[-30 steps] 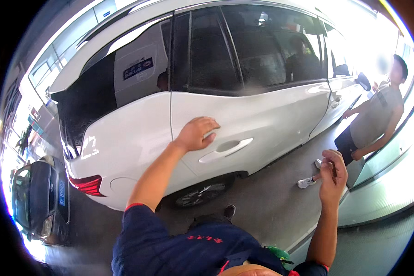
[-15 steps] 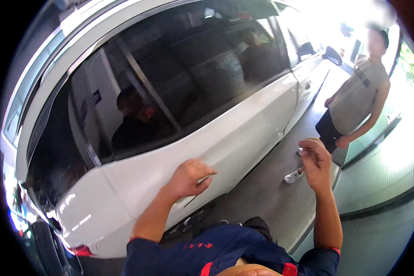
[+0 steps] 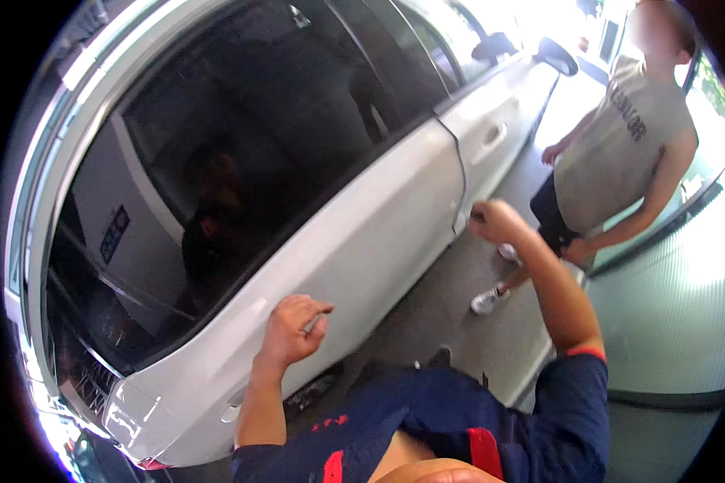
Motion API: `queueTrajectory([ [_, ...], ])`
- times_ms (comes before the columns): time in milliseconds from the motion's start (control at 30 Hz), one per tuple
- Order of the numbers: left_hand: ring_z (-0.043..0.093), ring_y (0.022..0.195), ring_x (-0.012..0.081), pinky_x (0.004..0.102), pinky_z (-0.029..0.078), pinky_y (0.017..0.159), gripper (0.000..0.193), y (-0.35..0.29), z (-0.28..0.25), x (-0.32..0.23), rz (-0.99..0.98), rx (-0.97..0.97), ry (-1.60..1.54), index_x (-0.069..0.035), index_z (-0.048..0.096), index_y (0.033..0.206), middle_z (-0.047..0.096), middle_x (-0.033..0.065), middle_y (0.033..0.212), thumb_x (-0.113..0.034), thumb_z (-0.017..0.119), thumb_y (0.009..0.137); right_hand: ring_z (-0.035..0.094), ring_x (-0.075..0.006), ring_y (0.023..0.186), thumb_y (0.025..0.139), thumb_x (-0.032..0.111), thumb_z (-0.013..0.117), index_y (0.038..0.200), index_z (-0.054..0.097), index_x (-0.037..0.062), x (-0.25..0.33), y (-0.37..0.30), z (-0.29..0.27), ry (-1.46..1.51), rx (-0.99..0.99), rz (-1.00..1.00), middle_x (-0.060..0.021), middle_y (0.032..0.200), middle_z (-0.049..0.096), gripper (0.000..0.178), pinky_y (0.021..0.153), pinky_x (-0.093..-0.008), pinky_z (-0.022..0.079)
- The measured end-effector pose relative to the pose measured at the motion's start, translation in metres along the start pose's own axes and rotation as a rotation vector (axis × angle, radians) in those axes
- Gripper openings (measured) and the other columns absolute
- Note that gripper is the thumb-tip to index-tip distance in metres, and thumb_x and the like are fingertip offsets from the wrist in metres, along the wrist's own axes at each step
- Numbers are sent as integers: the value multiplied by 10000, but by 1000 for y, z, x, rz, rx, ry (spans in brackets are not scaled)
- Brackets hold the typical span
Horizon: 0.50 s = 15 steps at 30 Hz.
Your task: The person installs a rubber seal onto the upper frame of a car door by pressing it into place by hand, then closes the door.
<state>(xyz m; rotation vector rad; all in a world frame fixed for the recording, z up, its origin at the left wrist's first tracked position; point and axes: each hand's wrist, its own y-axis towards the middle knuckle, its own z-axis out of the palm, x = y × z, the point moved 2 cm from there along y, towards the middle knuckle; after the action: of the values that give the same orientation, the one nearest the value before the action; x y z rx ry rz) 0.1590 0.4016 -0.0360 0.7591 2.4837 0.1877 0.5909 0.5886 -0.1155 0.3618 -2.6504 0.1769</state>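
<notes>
A white car point(image 3: 354, 266) with dark side windows point(image 3: 250, 137) stretches along my left. My left hand point(image 3: 292, 332) is raised before its rear door, fingers bent, with a gap between thumb and forefinger and nothing visible in it. Whether it touches the panel I cannot tell. Farther forward, my right hand point(image 3: 498, 222) is up near the seam between the doors, its fingers curled inward and partly hidden. A door handle point(image 3: 232, 409) shows beside my left forearm, another handle point(image 3: 494, 134) on the front door.
Ahead on the right stands a person in a grey sleeveless shirt point(image 3: 612, 153) and white shoes point(image 3: 486, 301). A ribbed translucent panel point(image 3: 669, 322) lies to my right. Between it and the car runs a grey floor point(image 3: 427, 334). The side mirror point(image 3: 557, 56) juts out ahead.
My right hand has swung left, closer to the car, and its fingers have curled in. My left hand has shifted slightly left. The view has turned, and the other person appears larger.
</notes>
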Motion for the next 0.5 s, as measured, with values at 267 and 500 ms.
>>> queueTrajectory([
  [267, 714, 930, 308, 422, 537, 913, 159, 84, 107, 17, -130, 8, -213, -65, 728, 1000, 757, 93, 947, -66, 655, 859, 554, -413, 1256, 937, 272, 648, 1174, 670, 20, -115, 135, -40, -149, -248, 12, -202, 1265, 651, 346, 1055, -474, 467],
  [500, 713, 906, 307, 433, 543, 902, 193, 178, 139, -9, -1, 33, -297, -67, 728, 1048, 753, 101, 951, -84, 664, 866, 532, -438, 1280, 1025, 395, 529, 1282, 573, -20, -198, 203, -31, -227, -149, 91, -252, 1311, 614, 491, 1096, -497, 418],
])
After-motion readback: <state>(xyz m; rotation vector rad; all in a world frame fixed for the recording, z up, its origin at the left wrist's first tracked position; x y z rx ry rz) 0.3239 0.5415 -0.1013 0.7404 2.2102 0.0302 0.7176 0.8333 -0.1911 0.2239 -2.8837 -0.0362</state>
